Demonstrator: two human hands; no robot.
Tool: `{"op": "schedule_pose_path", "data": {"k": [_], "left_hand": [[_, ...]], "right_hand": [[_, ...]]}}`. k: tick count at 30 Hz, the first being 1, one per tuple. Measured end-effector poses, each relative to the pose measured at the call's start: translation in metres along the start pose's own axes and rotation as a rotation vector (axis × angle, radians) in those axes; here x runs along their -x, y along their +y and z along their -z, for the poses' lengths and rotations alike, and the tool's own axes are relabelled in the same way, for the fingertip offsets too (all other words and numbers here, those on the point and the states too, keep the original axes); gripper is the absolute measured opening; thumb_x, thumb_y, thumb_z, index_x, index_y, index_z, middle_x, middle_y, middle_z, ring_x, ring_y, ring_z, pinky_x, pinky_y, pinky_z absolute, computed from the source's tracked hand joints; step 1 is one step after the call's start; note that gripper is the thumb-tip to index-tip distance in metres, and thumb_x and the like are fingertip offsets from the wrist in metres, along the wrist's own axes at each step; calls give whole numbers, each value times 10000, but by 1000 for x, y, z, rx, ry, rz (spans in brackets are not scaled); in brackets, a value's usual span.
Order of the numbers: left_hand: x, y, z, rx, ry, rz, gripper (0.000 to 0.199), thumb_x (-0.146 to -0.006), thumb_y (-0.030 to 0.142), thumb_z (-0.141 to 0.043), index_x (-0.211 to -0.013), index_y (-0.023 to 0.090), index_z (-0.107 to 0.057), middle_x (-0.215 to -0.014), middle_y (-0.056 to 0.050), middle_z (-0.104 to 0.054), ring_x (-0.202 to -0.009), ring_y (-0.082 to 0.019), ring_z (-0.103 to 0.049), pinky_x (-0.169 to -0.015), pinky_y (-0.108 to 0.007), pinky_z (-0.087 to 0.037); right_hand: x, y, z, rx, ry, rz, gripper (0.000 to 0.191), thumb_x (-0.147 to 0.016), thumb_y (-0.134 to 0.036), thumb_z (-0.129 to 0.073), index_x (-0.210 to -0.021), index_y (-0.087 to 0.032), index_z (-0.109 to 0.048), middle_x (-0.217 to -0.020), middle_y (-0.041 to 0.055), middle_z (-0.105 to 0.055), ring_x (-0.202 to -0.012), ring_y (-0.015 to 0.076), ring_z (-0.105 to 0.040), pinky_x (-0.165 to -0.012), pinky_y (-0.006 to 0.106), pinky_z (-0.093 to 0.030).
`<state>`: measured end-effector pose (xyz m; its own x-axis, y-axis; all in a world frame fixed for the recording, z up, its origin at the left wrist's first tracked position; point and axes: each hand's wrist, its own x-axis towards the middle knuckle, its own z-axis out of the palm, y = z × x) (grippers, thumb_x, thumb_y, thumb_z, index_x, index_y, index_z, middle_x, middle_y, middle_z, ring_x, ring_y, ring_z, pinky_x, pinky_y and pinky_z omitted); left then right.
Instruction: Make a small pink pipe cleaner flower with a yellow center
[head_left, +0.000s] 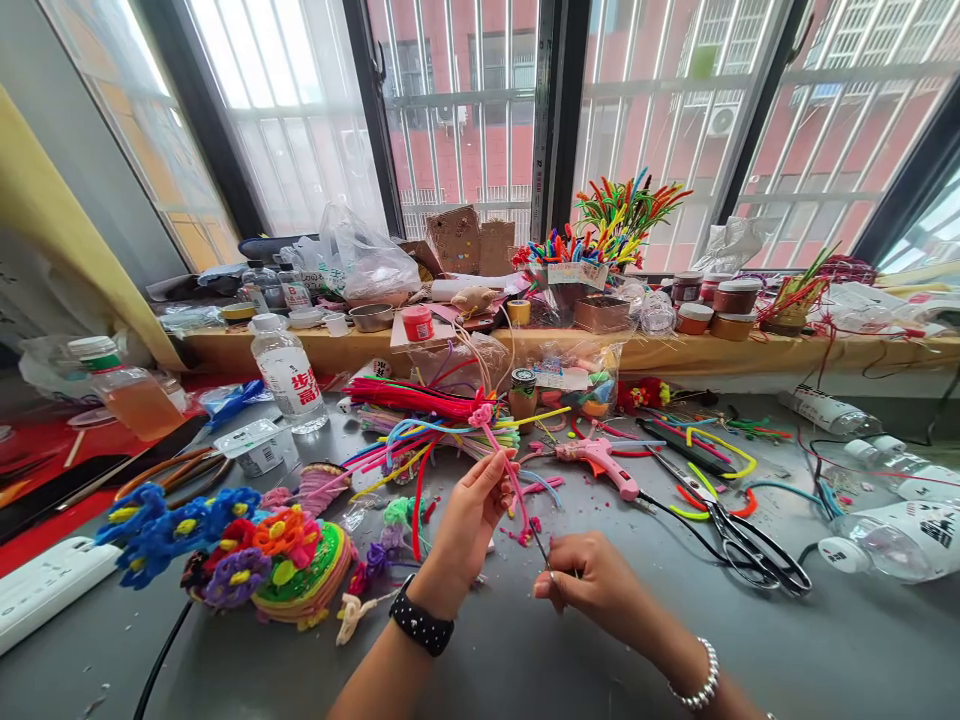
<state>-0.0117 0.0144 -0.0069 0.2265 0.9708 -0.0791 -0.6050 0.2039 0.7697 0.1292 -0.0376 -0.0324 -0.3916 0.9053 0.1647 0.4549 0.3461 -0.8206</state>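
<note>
My left hand (480, 515), with a black dotted band at the wrist, pinches a pink pipe-cleaner stem (517, 490). A knotted pink tuft (481, 415) stands above the fingers, and the stem's loose ends hang toward the right. My right hand (589, 575) is closed around small dark scissors (540, 543); the fingers hide most of their handles. The blades point up beside the lower end of the pink stem. Pink scraps (525, 537) lie on the table just behind the blades.
A pink glue gun (604, 465) and large scissors (739, 540) lie to the right, near plastic bottles (900, 540). Fuzzy flowers (240, 560) sit at left by a water bottle (289, 375). Bundled pipe cleaners (420, 395) lie ahead, below the cluttered sill (337, 350).
</note>
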Motion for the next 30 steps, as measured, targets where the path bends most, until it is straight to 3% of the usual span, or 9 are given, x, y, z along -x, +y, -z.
{"op": "schedule_pose_path", "data": {"k": [6,10,17,21,30], "left_hand": [[0,2,0,-15,63,-29,178,-604,261,-686,-722,133,-654,-636,12,-568,-507,-24,-454,-454,-132,-361],[0,3,0,-20,60,-42,183,-599,274,-687,-718,138,-655,-616,19,-556,-503,-25,-443,-453,-131,-354],[0,1,1,-64,-6,12,146,-622,270,-670,-712,157,-651,-626,22,-546,-516,-30,-443,-484,-142,-352],[2,-1,-2,-128,-43,54,159,-626,293,-665,-687,148,-642,-599,28,-509,-516,-30,-425,-490,-146,-336],[2,-3,-1,-202,-89,49,144,-657,286,-640,-688,146,-637,-603,19,-474,-551,-46,-408,-511,-153,-326]], "right_hand": [[0,2,0,-17,6,7,548,-758,-530,-454,-370,-146,-506,-392,-9,-473,-438,79,-446,-491,177,-348],[1,0,3,-50,-42,-69,534,-766,-539,-429,-436,-134,-539,-430,-6,-507,-421,72,-437,-461,172,-342],[7,-1,10,-60,-272,-20,636,-774,-648,-221,-825,-133,-591,-697,29,-582,-580,108,-483,-528,200,-379],[8,-3,10,-29,-311,49,755,-702,-724,-146,-815,-125,-592,-731,48,-580,-624,129,-497,-558,221,-386],[6,-4,9,43,-286,117,821,-689,-731,-109,-732,-121,-657,-687,54,-574,-621,136,-503,-608,243,-382]]}}
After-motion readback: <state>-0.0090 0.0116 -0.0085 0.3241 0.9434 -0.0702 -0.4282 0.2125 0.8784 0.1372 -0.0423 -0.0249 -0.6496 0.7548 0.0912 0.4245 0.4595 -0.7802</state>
